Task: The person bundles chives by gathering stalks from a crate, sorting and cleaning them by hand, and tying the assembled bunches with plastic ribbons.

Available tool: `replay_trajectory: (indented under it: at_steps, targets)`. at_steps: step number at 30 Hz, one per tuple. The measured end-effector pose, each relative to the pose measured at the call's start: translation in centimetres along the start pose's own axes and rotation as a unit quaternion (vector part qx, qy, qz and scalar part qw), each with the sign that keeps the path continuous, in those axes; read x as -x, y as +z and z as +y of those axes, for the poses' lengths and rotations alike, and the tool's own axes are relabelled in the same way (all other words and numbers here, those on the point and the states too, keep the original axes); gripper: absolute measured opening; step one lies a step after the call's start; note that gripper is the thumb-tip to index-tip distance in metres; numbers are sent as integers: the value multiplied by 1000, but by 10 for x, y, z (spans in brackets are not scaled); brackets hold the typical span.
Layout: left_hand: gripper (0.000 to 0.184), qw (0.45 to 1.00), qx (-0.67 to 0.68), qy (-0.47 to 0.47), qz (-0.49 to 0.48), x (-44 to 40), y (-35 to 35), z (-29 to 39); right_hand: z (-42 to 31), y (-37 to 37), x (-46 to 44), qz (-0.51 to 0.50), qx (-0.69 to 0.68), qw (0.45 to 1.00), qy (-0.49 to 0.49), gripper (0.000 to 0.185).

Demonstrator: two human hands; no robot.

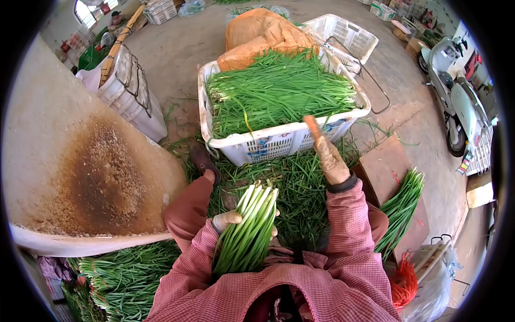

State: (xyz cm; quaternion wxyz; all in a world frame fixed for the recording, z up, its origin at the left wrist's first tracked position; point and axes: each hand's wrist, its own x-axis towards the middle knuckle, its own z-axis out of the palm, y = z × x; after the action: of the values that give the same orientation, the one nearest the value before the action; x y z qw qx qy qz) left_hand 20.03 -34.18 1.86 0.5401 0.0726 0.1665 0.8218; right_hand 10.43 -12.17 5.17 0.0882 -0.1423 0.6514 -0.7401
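My left hand [227,219], in a pale glove, is closed around a bunch of garlic chives [248,231] held upright in front of my body. The white stem ends point up and the green leaves hang down. My right hand [329,159], in a stained glove, reaches forward with its fingers stretched out, beside the front right of a white plastic crate [279,140]. Nothing shows in it, though part of the hand is turned away. A thick layer of loose garlic chives [284,91] fills the crate.
Orange sacking [263,37] lies over the crate's far side. Leaf scraps [300,198] cover the floor before me. A tied bunch [402,206] rests on a board [387,161] at right, near red twine [403,282]. More bundles [129,276] lie at left, below a stained slab [107,177].
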Motion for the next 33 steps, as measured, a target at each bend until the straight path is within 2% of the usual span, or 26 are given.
replay_trajectory:
  at_steps: [3, 4, 5, 6, 7, 9, 10, 11, 12, 13, 14, 15, 16, 17, 18, 19, 21, 22, 23, 24, 25, 27, 29, 30, 31, 33]
  targets:
    - [82, 1000, -1, -17, 8, -4, 8, 0, -16, 20, 5, -206, -16, 978, -14, 80]
    - [81, 1000, -18, -6, 17, -5, 6, 0, -36, 49, 7, -261, -18, 949, 175, 71]
    - [81, 999, -33, 6, 27, -5, 4, -1, 2, 65, 23, -240, -93, 965, 48, 55]
    - [79, 999, -33, -2, 33, -2, 10, 2, 6, 71, 26, -199, -72, 976, 42, 54]
    - [80, 994, -103, 20, 24, -1, 10, 10, 9, 76, 31, -160, -50, 985, 38, 53]
    - [73, 991, -126, -28, 14, 0, 6, 18, 2, 77, 33, -162, 43, 986, 17, 54]
    - [67, 982, -169, -35, 72, 1, 12, 24, 3, 80, 35, -158, 109, 981, -10, 55]
    - [61, 968, -212, -45, 129, 2, 22, 31, 4, 82, 35, -161, 104, 981, -8, 55]
    - [43, 966, -165, -137, 143, -3, 31, 36, 4, 83, 35, -189, 113, 975, -17, 54]
    - [28, 945, -170, -151, 236, -6, 39, 36, 4, 82, 34, -216, 124, 968, -26, 52]
    - [27, 949, -180, -113, 233, -6, 42, 36, 3, 81, 32, -232, 96, 968, -18, 50]
    - [25, 952, -189, -76, 228, -6, 44, 38, 10, 80, 25, -223, 64, 968, -90, 49]
    - [22, 929, -277, -24, 243, -11, 59, 44, 14, 80, -1, -202, -34, 978, -27, 54]
    - [21, 930, -283, 49, 231, -13, 60, 53, 14, 80, -9, -196, -107, 975, 10, 60]
    - [21, 909, -291, 99, 283, -12, 71, 63, 13, 81, -16, -185, -180, 965, 45, 66]
    - [21, 892, -275, 97, 346, -8, 81, 79, 11, 83, -11, -191, -228, 953, 55, 73]
    - [25, 875, -260, 193, 359, 3, 93, 106, 9, 106, 40, -253, -110, 959, 67, 74]
    - [27, 857, -278, 260, 348, 11, 87, 124, 10, 114, 58, -315, -44, 945, 74, 66]
    - [27, 872, -236, 291, 316, 20, 110, 130, 26, 112, 71, -378, 35, 902, 206, 58]
    - [25, 841, -249, 343, 335, 35, 112, 145, 43, 111, 85, -446, 127, 827, 319, 49]
    - [25, 805, -266, 398, 351, 50, 118, 157, 64, 100, 95, -488, 216, 766, 357, 45]
    - [19, 730, -300, 478, 386, 82, 125, 180, 105, 52, 113, -438, 440, 700, 353, 37]
    - [14, 699, -288, 508, 414, 98, 141, 183, 129, 6, 121, -296, 568, 675, 365, 31]
    - [14, 696, -286, 515, 410, 101, 143, 183, 134, -10, 120, -195, 554, 725, 360, 28]
    - [14, 696, -287, 517, 408, 99, 148, 179, 129, -19, 119, -44, 431, 828, 356, 35]
    - [12, 637, -338, 544, 429, 91, 158, 174, 122, -26, 117, 57, 310, 929, 196, 31]
